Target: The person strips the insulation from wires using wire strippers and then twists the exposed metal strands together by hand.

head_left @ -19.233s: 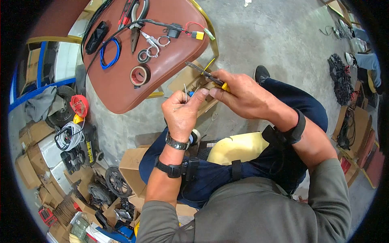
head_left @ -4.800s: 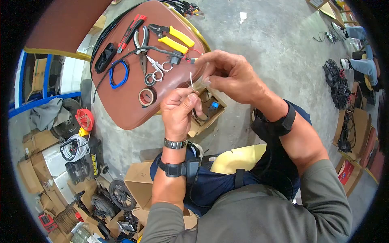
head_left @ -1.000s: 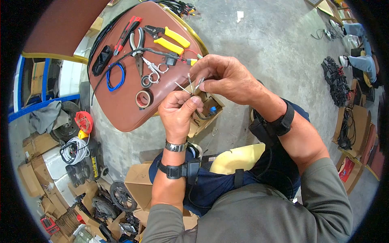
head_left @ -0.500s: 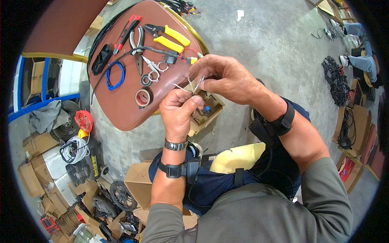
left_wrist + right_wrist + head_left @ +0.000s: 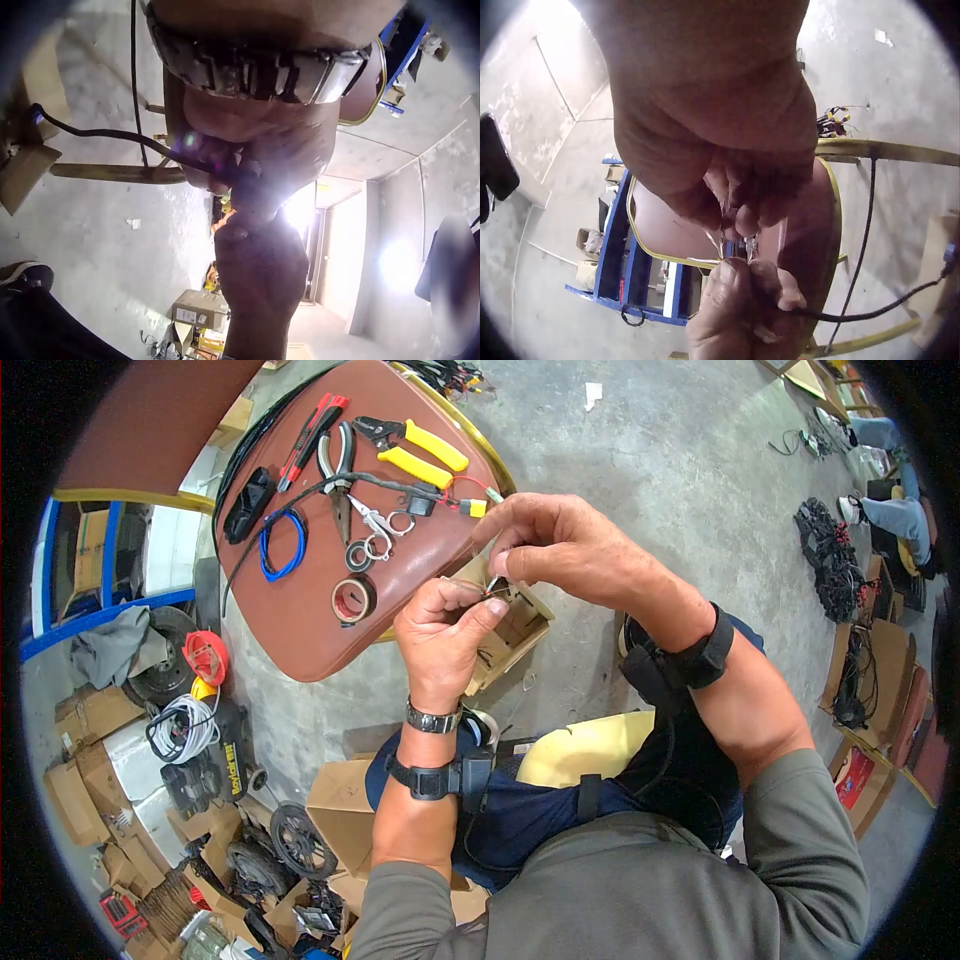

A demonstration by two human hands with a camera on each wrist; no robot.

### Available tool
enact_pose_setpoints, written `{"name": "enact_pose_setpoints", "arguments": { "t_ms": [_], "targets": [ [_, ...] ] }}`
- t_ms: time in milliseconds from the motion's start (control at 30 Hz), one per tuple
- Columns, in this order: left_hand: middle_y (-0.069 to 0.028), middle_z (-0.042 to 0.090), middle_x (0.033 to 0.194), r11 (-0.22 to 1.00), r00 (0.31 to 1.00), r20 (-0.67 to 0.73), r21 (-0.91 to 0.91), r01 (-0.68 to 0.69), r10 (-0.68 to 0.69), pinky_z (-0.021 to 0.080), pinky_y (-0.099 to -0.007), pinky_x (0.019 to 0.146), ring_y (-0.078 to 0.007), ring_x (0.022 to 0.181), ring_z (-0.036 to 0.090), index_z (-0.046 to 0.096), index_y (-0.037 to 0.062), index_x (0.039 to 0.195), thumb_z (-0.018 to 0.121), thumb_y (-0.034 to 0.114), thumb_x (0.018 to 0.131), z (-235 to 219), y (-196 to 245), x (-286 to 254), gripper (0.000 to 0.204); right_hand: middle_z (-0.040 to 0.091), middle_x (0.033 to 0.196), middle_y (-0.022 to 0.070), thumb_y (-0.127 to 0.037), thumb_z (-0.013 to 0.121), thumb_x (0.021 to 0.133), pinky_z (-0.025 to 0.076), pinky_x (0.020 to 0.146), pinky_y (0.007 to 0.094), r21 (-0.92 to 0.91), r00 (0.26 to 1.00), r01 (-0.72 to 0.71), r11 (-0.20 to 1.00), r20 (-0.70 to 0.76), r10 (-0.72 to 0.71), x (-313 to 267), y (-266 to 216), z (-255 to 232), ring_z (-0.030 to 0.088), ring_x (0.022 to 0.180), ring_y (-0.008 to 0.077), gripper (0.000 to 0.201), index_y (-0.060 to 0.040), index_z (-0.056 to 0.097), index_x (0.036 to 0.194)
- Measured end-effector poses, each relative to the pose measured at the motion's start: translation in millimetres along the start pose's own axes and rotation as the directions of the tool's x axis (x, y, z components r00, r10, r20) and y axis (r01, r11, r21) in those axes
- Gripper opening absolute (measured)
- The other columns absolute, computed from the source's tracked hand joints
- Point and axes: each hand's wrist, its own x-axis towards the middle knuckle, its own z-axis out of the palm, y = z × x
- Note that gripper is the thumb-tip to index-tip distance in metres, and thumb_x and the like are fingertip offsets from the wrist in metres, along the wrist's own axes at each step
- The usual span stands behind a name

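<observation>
In the head view my left hand point(image 5: 445, 635) grips the end of a thin black cable between thumb and fingers. The cable point(image 5: 855, 316) trails off sideways in the right wrist view. Bare-looking wire strands point(image 5: 754, 246) rise from that end. My right hand point(image 5: 575, 550), just above, pinches the strands between thumb and fingertips. Both hands are close together beside the brown chair seat point(image 5: 290, 640). On the seat lie yellow-handled wire strippers point(image 5: 418, 466), pliers point(image 5: 342, 510), scissors point(image 5: 375, 523), a red and black utility knife point(image 5: 312, 442) and a roll of tape point(image 5: 367, 600).
Also on the seat are a blue wire coil point(image 5: 265, 555) and a black cable with a yellow connector point(image 5: 473, 508). An open cardboard box point(image 5: 515, 645) stands below the hands. Cartons, wheels point(image 5: 303, 844) and a white cable coil point(image 5: 185, 730) crowd the left floor.
The wire strippers, in the right hand at first, now lie on the seat. Strands that stood fanned out half a second ago are now mostly hidden at the right fingertips, which pinch them.
</observation>
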Motion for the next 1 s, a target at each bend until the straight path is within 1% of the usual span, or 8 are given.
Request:
{"name": "enact_pose_setpoints", "arguments": {
  "t_ms": [133, 267, 433, 533, 633, 733, 933, 1000],
  "targets": [
    [-0.0029, 0.067, 0.082, 0.999, 0.999, 0.016, -0.006, 0.050, -0.049, 0.052, -0.0247, 0.070, -0.0097, 0.072, 0.061, 0.065, 0.0022, 0.083, 0.078, -0.003, 0.081, 1.6, 2.0, -0.8, 0.014, 0.066, 0.090, -0.0008, -0.002, 0.067, 0.087, 0.049, 0.076, 0.0239, -0.031, 1.000, -0.008, 0.999, 0.010, 0.008, 1.1, -1.9, -2.7, 0.060, 0.083, 0.0065, 0.030, -0.0022, 0.067, 0.117],
    [-0.0004, 0.068, 0.078, 0.996, 0.999, 0.036, 0.090, 0.025, -0.028, 0.049, -0.0230, 0.066, -0.0064, 0.071, 0.058, 0.069, 0.0004, 0.083, 0.081, -0.003, 0.077, 0.7, 2.9, -1.4, 0.014, 0.067, 0.088, -0.0005, -0.001, 0.067, 0.086, 0.050, 0.077, 0.0239, -0.082, 0.999, 0.006, 0.997, 0.045, -0.002, 0.4, -3.2, -5.4, 0.060, 0.083, 0.0069, 0.031, -0.0019, 0.067, 0.117],
    [-0.0017, 0.069, 0.078, 0.992, 0.998, 0.053, 0.120, 0.026, -0.032, 0.049, -0.0230, 0.065, -0.0072, 0.070, 0.060, 0.071, -0.0005, 0.084, 0.081, -0.002, 0.077, -3.8, -1.3, -2.7, 0.013, 0.067, 0.087, -0.0001, 0.001, 0.067, 0.085, 0.049, 0.074, 0.0228, -0.087, 0.999, -0.011, 0.996, 0.049, 0.015, 1.2, -4.2, -8.4, 0.060, 0.081, 0.0067, 0.030, -0.0018, 0.068, 0.115],
    [-0.0041, 0.070, 0.078, 0.993, 0.992, 0.050, -0.033, 0.115, -0.113, 0.051, -0.0244, 0.065, -0.0093, 0.070, 0.062, 0.070, -0.0014, 0.087, 0.079, -0.001, 0.079, -3.2, 5.6, -4.7, 0.012, 0.067, 0.086, 0.0004, 0.001, 0.067, 0.084, 0.049, 0.072, 0.0228, -0.074, 0.998, -0.013, 0.997, 0.061, 0.017, 2.4, -2.1, -10.2, 0.060, 0.079, 0.0071, 0.030, -0.0021, 0.069, 0.114],
    [-0.0104, 0.070, 0.082, 0.979, 0.991, 0.090, -0.170, 0.110, -0.096, 0.050, -0.0268, 0.063, -0.0159, 0.067, 0.063, 0.066, -0.0016, 0.096, 0.073, 0.004, 0.085, -4.6, 4.0, -4.3, 0.013, 0.067, 0.085, 0.0013, 0.002, 0.067, 0.083, 0.050, 0.070, 0.0233, -0.026, 0.997, -0.050, 0.998, 0.065, 0.051, 3.8, 3.1, -8.6, 0.060, 0.078, 0.0076, 0.031, -0.0023, 0.070, 0.113],
    [-0.0124, 0.069, 0.082, 0.951, 0.988, 0.139, -0.294, 0.100, -0.061, 0.048, -0.0262, 0.061, -0.0168, 0.066, 0.061, 0.066, -0.0019, 0.096, 0.071, 0.009, 0.089, -10.1, -2.0, -1.4, 0.014, 0.067, 0.085, 0.0021, 0.002, 0.067, 0.081, 0.050, 0.069, 0.0236, 0.042, 0.994, -0.079, 0.996, 0.075, 0.076, 4.6, 7.9, -7.2, 0.060, 0.077, 0.0080, 0.033, -0.0021, 0.070, 0.114],
    [-0.0135, 0.068, 0.083, 0.913, 0.989, 0.122, -0.388, 0.123, -0.081, 0.046, -0.0254, 0.059, -0.0181, 0.067, 0.061, 0.066, -0.0023, 0.101, 0.070, 0.015, 0.092, -12.3, -2.5, -1.0, 0.020, 0.068, 0.087, 0.0031, 0.002, 0.067, 0.080, 0.051, 0.072, 0.0247, 0.069, 0.999, -0.042, 0.997, 0.027, 0.040, 5.2, 4.9, -0.5, 0.061, 0.077, 0.0089, 0.035, -0.0008, 0.069, 0.114],
    [-0.0136, 0.069, 0.082, 0.891, 0.987, 0.114, -0.427, 0.155, -0.117, 0.048, -0.0250, 0.058, -0.0181, 0.067, 0.063, 0.066, -0.0011, 0.099, 0.069, 0.011, 0.092, -12.5, 0.5, -0.2, 0.015, 0.070, 0.089, 0.0037, 0.002, 0.068, 0.081, 0.051, 0.073, 0.0251, 0.104, 1.000, -0.018, 0.994, -0.004, 0.018, 5.2, 5.3, 2.1, 0.062, 0.078, 0.0092, 0.034, -0.0004, 0.069, 0.114]
  ]
}}
